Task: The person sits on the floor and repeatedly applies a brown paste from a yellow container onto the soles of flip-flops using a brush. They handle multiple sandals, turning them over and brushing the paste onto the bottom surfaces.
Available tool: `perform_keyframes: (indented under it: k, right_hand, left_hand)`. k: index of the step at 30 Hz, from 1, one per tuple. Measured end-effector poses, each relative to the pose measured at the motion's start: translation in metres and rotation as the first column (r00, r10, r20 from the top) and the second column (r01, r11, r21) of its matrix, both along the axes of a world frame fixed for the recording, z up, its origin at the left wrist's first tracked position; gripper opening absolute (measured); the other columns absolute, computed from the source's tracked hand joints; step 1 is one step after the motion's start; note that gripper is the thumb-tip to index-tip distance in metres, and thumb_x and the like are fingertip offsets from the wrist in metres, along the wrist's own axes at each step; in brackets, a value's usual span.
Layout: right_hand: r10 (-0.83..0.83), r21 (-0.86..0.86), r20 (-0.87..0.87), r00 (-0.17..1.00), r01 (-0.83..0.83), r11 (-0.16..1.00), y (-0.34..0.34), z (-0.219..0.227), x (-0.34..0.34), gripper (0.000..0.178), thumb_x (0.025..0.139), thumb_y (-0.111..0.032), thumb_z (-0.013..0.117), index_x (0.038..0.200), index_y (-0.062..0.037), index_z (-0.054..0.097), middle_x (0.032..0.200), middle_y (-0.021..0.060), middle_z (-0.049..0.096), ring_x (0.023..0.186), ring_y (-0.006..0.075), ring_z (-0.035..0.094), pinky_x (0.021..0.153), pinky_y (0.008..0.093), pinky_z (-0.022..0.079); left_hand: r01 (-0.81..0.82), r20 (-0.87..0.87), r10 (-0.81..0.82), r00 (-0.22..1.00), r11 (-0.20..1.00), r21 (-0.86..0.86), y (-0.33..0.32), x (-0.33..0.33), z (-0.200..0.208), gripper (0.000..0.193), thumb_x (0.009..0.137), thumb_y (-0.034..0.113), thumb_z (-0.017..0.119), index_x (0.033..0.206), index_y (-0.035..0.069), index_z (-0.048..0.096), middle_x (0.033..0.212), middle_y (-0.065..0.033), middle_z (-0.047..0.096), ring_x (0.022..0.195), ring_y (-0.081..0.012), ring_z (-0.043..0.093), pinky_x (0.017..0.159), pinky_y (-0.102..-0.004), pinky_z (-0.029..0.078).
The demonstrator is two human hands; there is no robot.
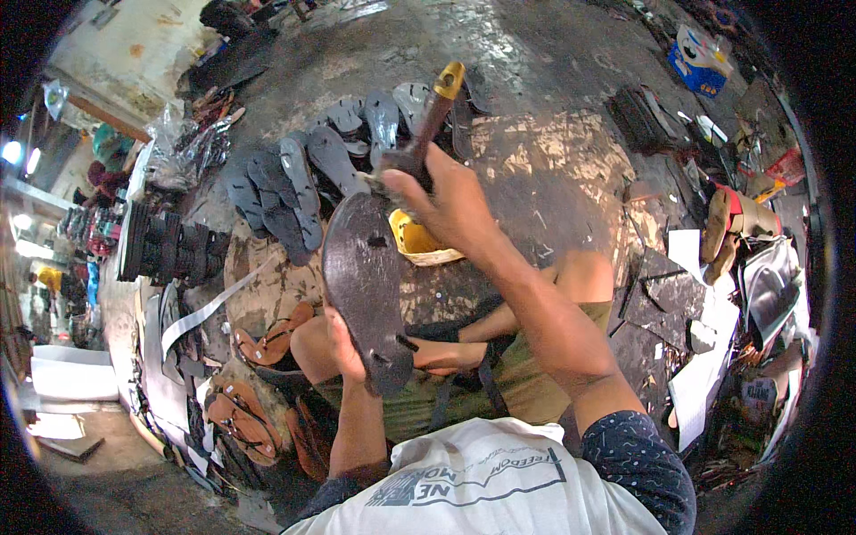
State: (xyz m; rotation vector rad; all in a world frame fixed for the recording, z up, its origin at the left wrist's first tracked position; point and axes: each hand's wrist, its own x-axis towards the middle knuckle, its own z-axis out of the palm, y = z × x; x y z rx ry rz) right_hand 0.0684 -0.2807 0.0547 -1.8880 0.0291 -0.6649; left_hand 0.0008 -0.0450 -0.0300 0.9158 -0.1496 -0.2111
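My left hand grips a dark sandal sole by its lower left edge, tilted up over my lap. The sole has a slot near its upper end and a small strap piece sticking out near its lower end. In my right hand is a paintbrush with a dark handle and a yellow, holed end pointing up and away. Its head is at the sole's far end; whether the bristles touch it, I cannot tell. Just beyond my crossed legs, partly behind my right hand, sits a yellow container.
Several dark soles lie in an arc ahead. To the left are stacked black sandals, and brown sandals lie beside my knee. A blue-and-white box stands far right, above white sheets and dark scraps.
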Motion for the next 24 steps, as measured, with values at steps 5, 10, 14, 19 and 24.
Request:
perform_keyframes:
  k: [5, 10, 14, 19, 24]
  right_hand:
    - [0.099, -0.095, 0.206, 0.973, -0.081, 0.992, 0.018, -0.007, -0.013, 0.031, 0.093, -0.024, 0.076, 0.116, -0.0041, 0.068, 0.106, 0.0166, 0.071, 0.099, 0.0310, 0.068, 0.088, 0.0401, 0.051]
    - [0.284, -0.071, 0.152, 0.947, -0.276, 0.959, 0.048, -0.047, -0.054, 0.031, 0.089, -0.024, 0.078, 0.108, -0.0020, 0.070, 0.101, 0.0178, 0.067, 0.101, 0.0399, 0.062, 0.089, 0.0469, 0.049]
    - [0.405, 0.167, -0.047, 0.913, -0.392, 0.904, 0.046, -0.051, -0.083, 0.028, 0.092, -0.023, 0.074, 0.110, -0.0029, 0.072, 0.110, 0.0178, 0.071, 0.114, 0.0360, 0.062, 0.098, 0.0460, 0.048]
    - [0.299, 0.074, 0.055, 0.953, -0.302, 0.950, 0.061, -0.097, -0.108, 0.035, 0.089, -0.027, 0.077, 0.117, -0.0065, 0.070, 0.109, 0.0144, 0.068, 0.104, 0.0372, 0.060, 0.090, 0.0489, 0.046]
    - [0.320, 0.130, 0.051, 0.946, -0.324, 0.937, 0.021, -0.071, -0.125, 0.025, 0.089, -0.020, 0.078, 0.109, -0.0074, 0.073, 0.110, 0.0100, 0.071, 0.110, 0.0310, 0.062, 0.093, 0.0444, 0.046]
  left_hand:
    - [-0.072, -0.226, 0.017, 0.974, 0.968, -0.239, -0.020, 0.001, 0.020, 0.065, 0.103, 0.055, 0.050, 0.147, 0.007, 0.046, 0.144, -0.0149, 0.055, 0.124, -0.0351, 0.059, 0.100, -0.0549, 0.053]
    - [-0.153, -0.148, 0.128, 0.981, 0.973, -0.171, -0.034, 0.035, 0.021, 0.063, 0.104, 0.054, 0.047, 0.138, 0.002, 0.054, 0.128, -0.0150, 0.067, 0.112, -0.0301, 0.066, 0.097, -0.0467, 0.055]
    - [-0.040, -0.307, -0.013, 0.952, 0.985, -0.167, -0.031, 0.050, 0.024, 0.060, 0.105, 0.055, 0.045, 0.136, 0.004, 0.058, 0.122, -0.0167, 0.070, 0.105, -0.0317, 0.069, 0.095, -0.0478, 0.057]
    - [-0.008, -0.314, -0.091, 0.945, 0.953, -0.303, -0.024, 0.079, 0.005, 0.063, 0.103, 0.060, 0.048, 0.133, 0.006, 0.059, 0.120, -0.0184, 0.070, 0.093, -0.0308, 0.072, 0.071, -0.0475, 0.063]
    - [0.117, -0.408, -0.235, 0.882, 0.948, -0.295, -0.049, 0.140, -0.035, 0.081, 0.098, 0.072, 0.044, 0.133, 0.000, 0.058, 0.119, -0.0219, 0.069, 0.075, -0.0318, 0.071, 0.065, -0.0435, 0.062]
